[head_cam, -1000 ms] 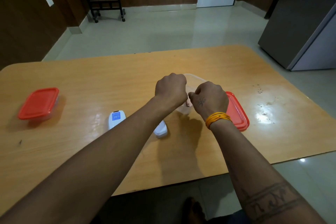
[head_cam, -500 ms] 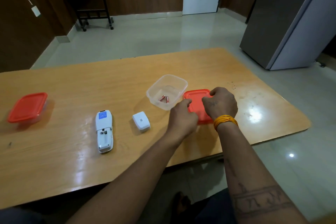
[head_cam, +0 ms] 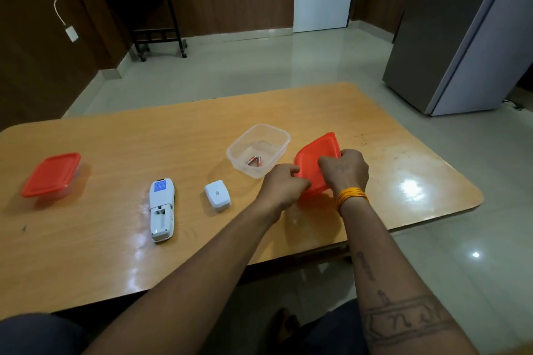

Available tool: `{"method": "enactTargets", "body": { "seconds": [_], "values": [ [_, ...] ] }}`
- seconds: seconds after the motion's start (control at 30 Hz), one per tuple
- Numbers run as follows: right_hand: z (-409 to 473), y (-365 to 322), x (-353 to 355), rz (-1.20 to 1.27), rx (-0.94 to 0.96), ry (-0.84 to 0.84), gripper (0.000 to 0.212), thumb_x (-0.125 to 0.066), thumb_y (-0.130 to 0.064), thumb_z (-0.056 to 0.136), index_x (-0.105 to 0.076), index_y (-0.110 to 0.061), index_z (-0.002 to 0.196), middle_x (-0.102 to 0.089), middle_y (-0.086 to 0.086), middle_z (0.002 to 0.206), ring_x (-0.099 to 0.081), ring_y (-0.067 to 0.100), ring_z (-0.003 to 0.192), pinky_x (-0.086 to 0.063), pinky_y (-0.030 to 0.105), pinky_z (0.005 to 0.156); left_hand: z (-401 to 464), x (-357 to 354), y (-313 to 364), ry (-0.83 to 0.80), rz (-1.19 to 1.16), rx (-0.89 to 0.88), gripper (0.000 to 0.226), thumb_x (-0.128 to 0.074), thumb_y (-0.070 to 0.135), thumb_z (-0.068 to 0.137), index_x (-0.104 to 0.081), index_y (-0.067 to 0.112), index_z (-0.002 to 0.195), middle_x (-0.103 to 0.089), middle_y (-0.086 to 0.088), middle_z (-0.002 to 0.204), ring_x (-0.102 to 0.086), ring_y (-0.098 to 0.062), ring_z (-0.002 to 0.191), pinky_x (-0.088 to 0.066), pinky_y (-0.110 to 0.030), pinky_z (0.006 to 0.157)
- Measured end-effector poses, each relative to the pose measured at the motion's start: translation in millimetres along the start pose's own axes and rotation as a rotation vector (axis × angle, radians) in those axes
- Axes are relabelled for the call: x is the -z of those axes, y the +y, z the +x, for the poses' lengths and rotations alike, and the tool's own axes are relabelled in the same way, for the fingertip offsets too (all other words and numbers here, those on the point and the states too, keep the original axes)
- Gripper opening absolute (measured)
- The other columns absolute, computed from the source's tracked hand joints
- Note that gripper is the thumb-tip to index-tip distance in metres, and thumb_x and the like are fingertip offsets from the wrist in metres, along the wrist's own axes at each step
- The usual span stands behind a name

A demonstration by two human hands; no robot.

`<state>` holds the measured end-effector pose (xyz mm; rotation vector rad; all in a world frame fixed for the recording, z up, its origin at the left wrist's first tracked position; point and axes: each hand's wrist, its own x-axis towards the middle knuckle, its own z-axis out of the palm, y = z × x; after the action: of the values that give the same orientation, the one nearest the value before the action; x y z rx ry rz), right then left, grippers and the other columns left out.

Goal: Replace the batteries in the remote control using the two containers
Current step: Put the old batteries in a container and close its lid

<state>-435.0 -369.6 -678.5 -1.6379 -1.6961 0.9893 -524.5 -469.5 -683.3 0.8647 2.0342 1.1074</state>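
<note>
open container: clear, lidless, two batteries inside | red lid: just right of it, tilted, gripped by fingers of left hand and right hand | battery cover, remote: left of it on table, compartment exposed | lidded container: far left

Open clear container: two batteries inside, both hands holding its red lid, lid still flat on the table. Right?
Not quite. The head view shows the red lid tilted up off the table, gripped by the left hand and right hand. The rest holds.
</note>
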Motion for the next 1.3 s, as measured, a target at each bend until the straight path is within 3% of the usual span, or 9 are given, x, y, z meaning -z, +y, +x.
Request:
{"method": "enactTargets", "body": {
  "seconds": [0.13,0.23,0.33,0.57,0.7,0.83,1.0,1.17,1.3],
  "values": [
    [-21,-17,1,0.08,0.187,0.105,0.019,-0.062,-0.026,0.085,-0.064,-0.009,0.077,-0.065,0.008,0.075,-0.058,0.032,0.068,-0.041,0.031,0.059,1,11,12,0.001,-0.227,-0.056,0.035,-0.06,0.034,0.103,-0.073,0.01,0.125,-0.076,-0.008,0.123,-0.072,-0.024,0.111,-0.06,-0.039,0.095],
    [-44,-33,-1,0.089,0.361,0.128,0.029,-0.059,-0.037,0.095,-0.074,-0.014,0.087,-0.069,0.003,0.079,-0.063,0.027,0.072,-0.051,0.035,0.064,-9,26,35,-0.057,-0.393,-0.067,0.048,-0.049,0.049,0.108,-0.074,0.01,0.12,-0.079,-0.006,0.117,-0.076,-0.023,0.106,-0.062,-0.031,0.075],
    [-60,-46,-10,0.121,0.433,0.085,0.043,-0.052,-0.048,0.102,-0.076,-0.019,0.082,-0.071,-0.002,0.076,-0.064,0.021,0.072,-0.047,0.032,0.064,-11,43,47,-0.031,-0.394,-0.053,0.06,-0.048,0.066,0.101,-0.076,0.015,0.115,-0.08,-0.002,0.108,-0.077,-0.018,0.099,-0.061,-0.031,0.075],
    [-57,-46,-27,0.074,0.539,0.241,0.021,-0.067,-0.032,0.094,-0.08,-0.02,0.104,-0.077,0.002,0.101,-0.068,0.026,0.093,-0.053,0.034,0.076,10,83,37,0.055,-0.272,-0.059,0.036,-0.048,0.031,0.107,-0.059,0.013,0.136,-0.07,-0.013,0.124,-0.07,-0.034,0.111,-0.06,-0.054,0.097],
    [-39,-42,-32,0.089,0.272,0.165,0.038,-0.073,-0.037,0.091,-0.071,-0.016,0.122,-0.071,0.003,0.103,-0.069,0.026,0.095,-0.059,0.039,0.081,20,101,32,0.048,-0.283,-0.06,0.029,-0.049,0.03,0.109,-0.051,0.022,0.137,-0.068,-0.01,0.119,-0.071,-0.034,0.107,-0.061,-0.052,0.093],
    [-22,-39,-39,0.544,-0.063,-0.147,0.033,-0.082,-0.025,0.087,-0.073,-0.004,0.111,-0.073,0.012,0.084,-0.064,0.023,0.06,-0.057,0.034,0.057,40,111,22,0.126,-0.24,-0.125,0.027,-0.06,0.029,0.105,-0.061,0.017,0.129,-0.071,-0.008,0.115,-0.072,-0.028,0.1,-0.064,-0.043,0.081],
    [-19,-44,-59,0.554,-0.049,-0.14,0.029,-0.082,-0.021,0.088,-0.07,-0.004,0.108,-0.076,0.018,0.085,-0.068,0.025,0.053,-0.064,0.037,0.059,76,125,5,0.364,0.201,-0.22,0.024,-0.06,0.032,0.103,-0.075,0.013,0.1,-0.073,-0.004,0.1,-0.065,-0.023,0.089,-0.043,-0.029,0.065],
    [-14,-46,-78,0.525,-0.081,-0.163,0.037,-0.084,-0.016,0.085,-0.064,-0.007,0.115,-0.075,0.02,0.088,-0.072,0.028,0.054,-0.066,0.039,0.057,105,131,-10,0.387,0.479,-0.192,0.03,-0.064,0.032,0.1,-0.083,0.009,0.104,-0.08,-0.012,0.107,-0.07,-0.035,0.104,-0.059,-0.04,0.083],
    [-6,-43,-86,0.434,-0.094,-0.139,0.03,-0.083,-0.017,0.086,-0.066,-0.012,0.11,-0.076,0.016,0.09,-0.073,0.024,0.052,-0.068,0.043,0.062,116,131,-24,0.4,0.495,-0.17,0.025,-0.074,0.031,0.094,-0.085,0.01,0.101,-0.081,-0.011,0.104,-0.073,-0.033,0.099,-0.059,-0.037,0.078]
  ]
}}
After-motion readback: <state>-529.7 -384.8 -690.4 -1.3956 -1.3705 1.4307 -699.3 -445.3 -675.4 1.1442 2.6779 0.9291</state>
